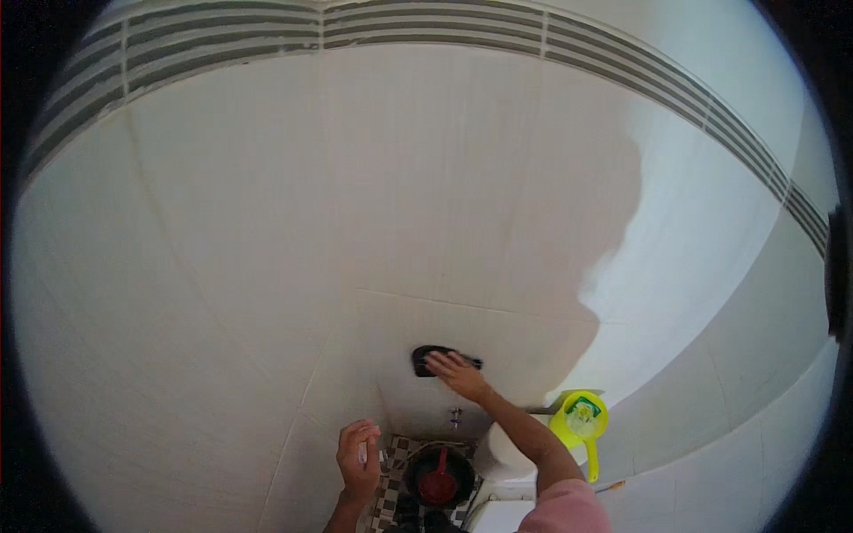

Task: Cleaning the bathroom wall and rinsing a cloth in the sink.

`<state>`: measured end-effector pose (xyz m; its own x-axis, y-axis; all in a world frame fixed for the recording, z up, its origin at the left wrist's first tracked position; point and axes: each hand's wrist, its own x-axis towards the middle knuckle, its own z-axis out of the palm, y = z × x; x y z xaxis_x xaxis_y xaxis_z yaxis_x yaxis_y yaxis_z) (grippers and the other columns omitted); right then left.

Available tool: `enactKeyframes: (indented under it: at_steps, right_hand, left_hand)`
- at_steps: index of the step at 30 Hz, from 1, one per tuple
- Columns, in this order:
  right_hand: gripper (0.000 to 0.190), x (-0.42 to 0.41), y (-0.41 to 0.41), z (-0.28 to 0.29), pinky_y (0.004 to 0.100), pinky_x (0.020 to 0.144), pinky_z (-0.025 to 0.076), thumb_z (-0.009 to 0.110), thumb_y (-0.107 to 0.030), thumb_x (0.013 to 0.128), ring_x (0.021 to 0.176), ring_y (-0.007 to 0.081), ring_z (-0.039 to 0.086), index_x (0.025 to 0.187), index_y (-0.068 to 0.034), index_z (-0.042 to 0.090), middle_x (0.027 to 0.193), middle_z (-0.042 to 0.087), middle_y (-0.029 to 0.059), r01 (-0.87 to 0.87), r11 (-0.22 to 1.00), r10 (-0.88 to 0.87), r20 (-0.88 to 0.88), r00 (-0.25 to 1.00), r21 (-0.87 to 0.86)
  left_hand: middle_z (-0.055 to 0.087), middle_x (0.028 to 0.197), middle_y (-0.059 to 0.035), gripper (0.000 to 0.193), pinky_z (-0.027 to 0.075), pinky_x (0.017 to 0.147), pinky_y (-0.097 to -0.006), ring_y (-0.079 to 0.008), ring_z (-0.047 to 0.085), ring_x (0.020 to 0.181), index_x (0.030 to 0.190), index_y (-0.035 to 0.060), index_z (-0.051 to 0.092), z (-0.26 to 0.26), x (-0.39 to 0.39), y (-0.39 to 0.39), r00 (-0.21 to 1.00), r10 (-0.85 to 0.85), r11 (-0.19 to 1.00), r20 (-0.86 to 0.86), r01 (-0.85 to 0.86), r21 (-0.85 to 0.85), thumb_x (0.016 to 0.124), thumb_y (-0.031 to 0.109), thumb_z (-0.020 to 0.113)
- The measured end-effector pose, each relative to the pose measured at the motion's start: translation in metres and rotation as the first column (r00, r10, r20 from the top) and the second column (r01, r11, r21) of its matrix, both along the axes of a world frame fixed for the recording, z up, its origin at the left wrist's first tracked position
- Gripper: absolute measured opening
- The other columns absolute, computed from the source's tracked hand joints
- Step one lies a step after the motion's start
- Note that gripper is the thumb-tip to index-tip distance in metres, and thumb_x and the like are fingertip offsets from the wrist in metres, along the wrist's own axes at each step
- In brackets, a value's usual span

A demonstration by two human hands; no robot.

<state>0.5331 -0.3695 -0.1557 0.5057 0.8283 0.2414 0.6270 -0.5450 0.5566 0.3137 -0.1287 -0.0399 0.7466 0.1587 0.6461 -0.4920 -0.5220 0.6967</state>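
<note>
My right hand (460, 378) presses with spread fingers on a black object (430, 362), lying flat against the pale tiled wall (400, 233); part of it is hidden under the fingers, and I cannot tell exactly what it is. Lower and to the left, my left hand (360, 458) is raised with its fingers curled near a small whitish thing; whether it grips that thing is unclear. Under the black object, a small metal tap (456, 418) sticks out of the wall. The upper right of the wall looks brighter, with an irregular border.
A yellow-green dipper (574, 436) with a green-and-white packet inside stands on a white ledge or tank at the right. Below, a red dipper (438, 488) sits in a dark bucket (414, 470) on the checkered floor (384, 501). A white toilet (503, 516) is beside it. Slatted vents (433, 26) run along the top.
</note>
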Motion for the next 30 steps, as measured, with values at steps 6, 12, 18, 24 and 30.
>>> enactKeyframes:
  at_steps: [6, 12, 18, 24, 30]
  right_hand:
    - [0.053, -0.045, -0.177, 0.058, 0.0564, 0.104, 0.020, 0.055, -0.031, 0.084, 0.134, 0.0339, 0.022, 0.134, -0.021, 0.041, 0.143, 0.030, 0.0102, 0.289, 0.835, -0.399, 0.152, 0.904, 0.468]
    - [0.053, -0.056, -0.227, 0.081, 0.0526, 0.107, 0.018, 0.050, -0.030, 0.090, 0.133, 0.0415, 0.020, 0.132, -0.001, 0.036, 0.144, 0.018, 0.0262, 0.098, 0.049, -0.749, -0.028, 0.662, 0.994]
    - [0.057, -0.013, -0.087, 0.086, 0.0510, 0.110, 0.003, 0.046, -0.024, 0.091, 0.136, 0.0436, 0.004, 0.130, 0.016, 0.031, 0.146, 0.009, 0.0287, 0.016, -0.129, -0.687, -0.101, 0.720, 0.992]
    - [0.055, 0.014, 0.040, 0.098, 0.0564, 0.102, 0.023, 0.058, -0.028, 0.082, 0.129, 0.0356, 0.030, 0.134, -0.026, 0.042, 0.130, 0.043, 0.0084, -0.072, 0.622, -0.185, 0.235, 0.954, 0.780]
    - [0.056, -0.009, -0.055, 0.076, 0.0462, 0.112, 0.007, 0.055, -0.029, 0.084, 0.136, 0.0211, 0.022, 0.137, -0.028, 0.037, 0.142, 0.035, -0.0005, 0.014, 0.840, -0.170, 0.238, 0.956, 0.542]
  left_hand:
    - [0.052, 0.108, -0.0151, 0.015, 0.050, 0.076, -0.0322, -0.0224, 0.058, 0.092, 0.100, 0.0017, 0.056, -0.012, 0.037, -0.027, 0.986, -0.159, 0.955, -0.047, 0.142, -0.261, 0.088, -0.002, 0.048]
    - [0.052, 0.110, -0.0140, 0.018, 0.046, 0.084, -0.0358, -0.0229, 0.053, 0.101, 0.104, 0.0011, 0.055, -0.002, 0.076, -0.056, 0.978, -0.207, 0.975, 0.017, 0.208, -0.078, 0.086, 0.000, 0.049]
    - [0.052, 0.112, -0.0141, 0.022, 0.040, 0.091, -0.0396, -0.0264, 0.050, 0.106, 0.107, -0.0003, 0.053, 0.036, 0.109, -0.069, 0.981, -0.168, 0.956, 0.094, 0.185, -0.226, 0.085, 0.001, 0.050]
    - [0.039, 0.129, -0.0150, 0.038, 0.031, 0.100, -0.0445, -0.0299, 0.037, 0.122, 0.121, 0.0050, 0.046, 0.084, 0.129, -0.089, 0.954, -0.236, 0.963, 0.187, 0.204, 0.176, 0.084, 0.003, 0.052]
    - [0.010, 0.145, -0.0213, 0.073, 0.014, 0.103, -0.0586, -0.0397, 0.006, 0.135, 0.137, 0.0085, 0.027, 0.130, 0.164, -0.104, 0.983, -0.054, 0.866, 0.174, -0.041, 0.498, 0.076, 0.009, 0.065]
